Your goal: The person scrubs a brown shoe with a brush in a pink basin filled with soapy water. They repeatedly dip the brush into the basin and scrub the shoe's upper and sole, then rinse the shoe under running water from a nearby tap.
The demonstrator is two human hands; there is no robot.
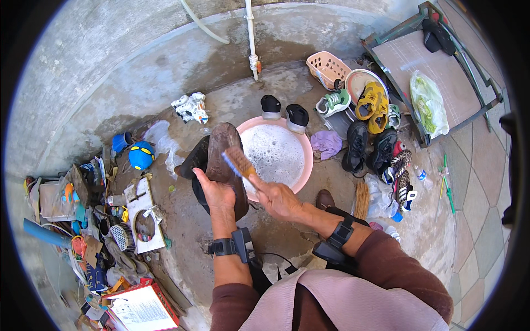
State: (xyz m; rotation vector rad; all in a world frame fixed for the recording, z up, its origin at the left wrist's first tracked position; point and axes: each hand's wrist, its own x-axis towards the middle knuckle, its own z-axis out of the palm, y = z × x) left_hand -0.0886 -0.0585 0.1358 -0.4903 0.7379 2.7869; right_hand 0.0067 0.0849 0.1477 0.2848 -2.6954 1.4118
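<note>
A brown shoe (pixel 223 145) is held in my left hand (pixel 219 192), its toe pointing away from me and its dark surface looking wet. My right hand (pixel 277 198) grips the wooden handle of a scrubbing brush (pixel 238 161), whose bristles are at the side of the shoe; whether they touch it I cannot tell. Just right of the shoe, a pink basin (pixel 307 165) of foamy water (pixel 273 155) stands on the wet concrete floor. Two black shoes with pale soles (pixel 271 106) (pixel 297 118) stand at the basin's far rim.
Green, yellow and black shoes (pixel 370 103) cluster at the right, near a peach plastic basket (pixel 327 68) and a purple cloth (pixel 326 144). A straw brush (pixel 361 200) lies closer. Piled clutter (pixel 103 231) fills the left side. A white pipe (pixel 251 41) runs down the back wall.
</note>
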